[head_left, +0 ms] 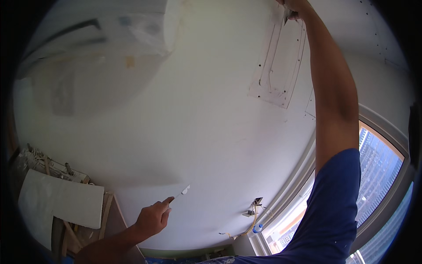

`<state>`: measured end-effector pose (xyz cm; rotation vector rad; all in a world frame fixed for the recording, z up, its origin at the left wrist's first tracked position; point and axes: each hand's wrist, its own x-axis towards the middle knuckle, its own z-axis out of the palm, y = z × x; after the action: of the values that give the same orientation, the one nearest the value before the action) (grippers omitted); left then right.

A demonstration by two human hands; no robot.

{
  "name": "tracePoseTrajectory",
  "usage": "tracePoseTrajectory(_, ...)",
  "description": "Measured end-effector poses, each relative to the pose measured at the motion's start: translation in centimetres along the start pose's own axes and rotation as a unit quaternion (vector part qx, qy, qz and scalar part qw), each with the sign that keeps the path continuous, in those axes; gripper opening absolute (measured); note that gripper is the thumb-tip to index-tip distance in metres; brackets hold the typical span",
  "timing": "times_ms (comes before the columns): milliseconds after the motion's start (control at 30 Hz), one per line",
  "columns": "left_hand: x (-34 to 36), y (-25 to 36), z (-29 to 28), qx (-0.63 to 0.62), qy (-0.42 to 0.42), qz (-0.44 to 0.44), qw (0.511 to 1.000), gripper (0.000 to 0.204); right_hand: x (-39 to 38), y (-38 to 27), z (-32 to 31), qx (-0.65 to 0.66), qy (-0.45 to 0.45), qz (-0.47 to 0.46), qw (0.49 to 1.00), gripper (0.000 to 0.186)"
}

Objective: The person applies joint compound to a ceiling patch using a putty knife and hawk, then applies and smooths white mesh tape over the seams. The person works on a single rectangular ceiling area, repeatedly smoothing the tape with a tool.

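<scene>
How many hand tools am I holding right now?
2: a thin, white-tipped tool in your left hand, low down; a metal blade, partly hidden, in your right hand, up top.

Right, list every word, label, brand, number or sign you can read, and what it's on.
None can be read.
Rectangular patch: dark dots, no legible characters.
Blade tool in the left hand: no print visible.
Small blue item by the window: too small to tell.
Buildings outside: too small to read any sign.
</scene>
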<state>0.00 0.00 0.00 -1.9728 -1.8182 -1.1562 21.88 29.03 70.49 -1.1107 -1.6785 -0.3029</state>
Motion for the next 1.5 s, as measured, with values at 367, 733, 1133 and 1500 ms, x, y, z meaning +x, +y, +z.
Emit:
tracePoseTrajectory(367,-0.8,0.0,0.5,0.006,-0.003,0.03,1.0,0.044,-3.8,-3.6,-0.2,0.149,0.035,-0.051,0.987,0.032)
tracePoseTrajectory(733,-0.3,0.4,0.7,-0.018,-0.008,0.027,0.999,0.043,-9.7,-1.6,6.7,-0.025,0.004,-0.032,0.999,0.031)
tracePoseTrajectory(1133,-0.6,0.9,0.8,-0.019,-0.017,0.022,0.999,0.042,-12.0,7.8,4.6,0.126,-0.067,-0.059,0.988,0.035)
tracePoseTrajectory(1500,-0.9,1.1,0.1,-0.018,-0.018,-0.002,1.0,0.04,-15.0,5.6,7.8,0.146,-0.041,-0.086,0.985,0.029)
